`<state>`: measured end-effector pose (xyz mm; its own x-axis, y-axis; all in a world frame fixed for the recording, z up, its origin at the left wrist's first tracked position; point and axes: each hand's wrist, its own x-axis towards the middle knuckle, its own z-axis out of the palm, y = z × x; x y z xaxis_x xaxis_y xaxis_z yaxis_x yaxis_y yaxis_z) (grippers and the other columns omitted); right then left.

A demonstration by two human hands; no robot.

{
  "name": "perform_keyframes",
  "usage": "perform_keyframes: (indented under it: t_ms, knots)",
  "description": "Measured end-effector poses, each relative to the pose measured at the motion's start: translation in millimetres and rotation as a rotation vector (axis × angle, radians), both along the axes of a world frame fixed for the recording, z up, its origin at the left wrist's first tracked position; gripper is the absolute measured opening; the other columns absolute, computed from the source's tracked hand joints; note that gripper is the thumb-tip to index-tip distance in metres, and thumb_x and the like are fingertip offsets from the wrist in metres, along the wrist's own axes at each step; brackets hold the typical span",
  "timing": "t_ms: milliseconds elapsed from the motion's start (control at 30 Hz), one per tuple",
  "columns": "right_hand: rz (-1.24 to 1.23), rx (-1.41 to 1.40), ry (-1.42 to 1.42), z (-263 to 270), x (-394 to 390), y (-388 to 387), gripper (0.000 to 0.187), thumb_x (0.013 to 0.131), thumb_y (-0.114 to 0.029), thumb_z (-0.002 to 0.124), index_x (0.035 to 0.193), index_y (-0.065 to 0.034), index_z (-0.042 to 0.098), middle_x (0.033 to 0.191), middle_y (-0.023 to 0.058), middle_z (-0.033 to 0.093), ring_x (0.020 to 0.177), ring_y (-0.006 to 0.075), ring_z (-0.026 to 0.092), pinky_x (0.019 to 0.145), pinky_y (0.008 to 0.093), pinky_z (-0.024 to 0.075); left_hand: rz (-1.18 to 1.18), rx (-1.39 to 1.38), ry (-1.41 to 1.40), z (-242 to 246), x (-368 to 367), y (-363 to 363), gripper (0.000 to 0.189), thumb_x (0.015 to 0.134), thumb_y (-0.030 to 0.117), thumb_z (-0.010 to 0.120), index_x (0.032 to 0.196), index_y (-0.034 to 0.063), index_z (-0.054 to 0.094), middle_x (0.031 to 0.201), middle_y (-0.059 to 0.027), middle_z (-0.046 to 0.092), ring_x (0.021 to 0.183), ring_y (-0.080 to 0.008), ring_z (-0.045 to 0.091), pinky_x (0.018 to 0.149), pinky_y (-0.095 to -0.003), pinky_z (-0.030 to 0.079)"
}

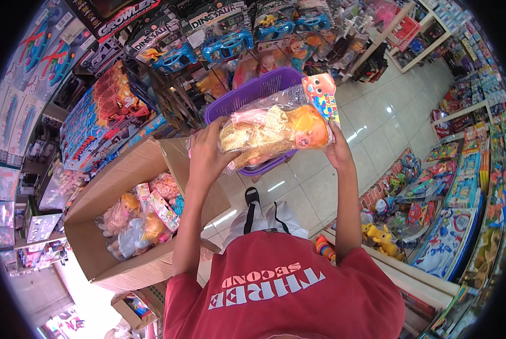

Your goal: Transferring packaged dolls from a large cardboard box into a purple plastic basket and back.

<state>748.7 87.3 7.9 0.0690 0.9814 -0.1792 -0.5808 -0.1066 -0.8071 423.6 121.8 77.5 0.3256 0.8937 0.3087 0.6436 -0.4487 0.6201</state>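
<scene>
A doll in a clear plastic bag (270,131) lies across both my hands, its orange-haired head to the right. My left hand (210,150) grips the bag at the doll's leg end. At the head end, beside the printed header card (320,93), my right hand (339,146) holds the other side. The doll wears a gold, shiny dress. Behind and partly below it is a purple plastic basket (253,95), whose inside is mostly hidden by the doll.
An open cardboard box (121,265) on the left contains several bagged dolls (130,224). Packaged dinosaur toys (227,42) hang ahead. A low display (426,212) of toys, including a yellow animal figure (384,241), stands right. Tiled floor (376,118) runs between the shelves.
</scene>
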Motion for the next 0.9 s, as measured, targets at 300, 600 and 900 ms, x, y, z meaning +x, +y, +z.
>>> perform_keyframes:
  t_ms: [300, 600, 900]
  knots:
    - [0.062, 0.095, -0.406, -0.9, 48.7, 50.9, 0.061, 0.094, -0.026, 0.052, 0.145, -0.0067, 0.024, 0.143, 0.0107, 0.036, 0.127, 0.0197, 0.041, 0.103, 0.0337, 0.0360, -0.006, -0.326, -0.114, -30.4, 38.3, 52.6, 0.064, 0.067, 0.027, 0.080, 0.120, 0.0076, 0.049, 0.104, -0.0179, 0.064, 0.098, -0.0337, 0.061, 0.085, -0.0391, 0.046]
    - [0.573, -0.091, -0.453, -14.4, 100.8, 94.1, 0.059, 0.095, -0.046, 0.044, 0.143, -0.0133, 0.030, 0.141, 0.0078, 0.037, 0.125, 0.0195, 0.044, 0.092, 0.0346, 0.0462, -0.190, -0.812, -0.074, -117.1, 60.8, 81.9, 0.052, 0.083, 0.040, 0.066, 0.120, 0.0050, 0.056, 0.118, -0.0151, 0.058, 0.114, -0.0239, 0.052, 0.097, -0.0334, 0.039]
    - [0.715, -0.233, -0.576, -21.8, 103.6, 129.6, 0.058, 0.094, -0.053, 0.043, 0.136, -0.0139, 0.037, 0.135, 0.0053, 0.043, 0.120, 0.0202, 0.047, 0.082, 0.0365, 0.0521, 0.110, -0.509, 0.171, -127.0, 95.2, 36.6, 0.077, 0.074, 0.051, 0.067, 0.130, 0.0021, 0.047, 0.131, -0.0206, 0.048, 0.123, -0.0333, 0.044, 0.102, -0.0441, 0.033]
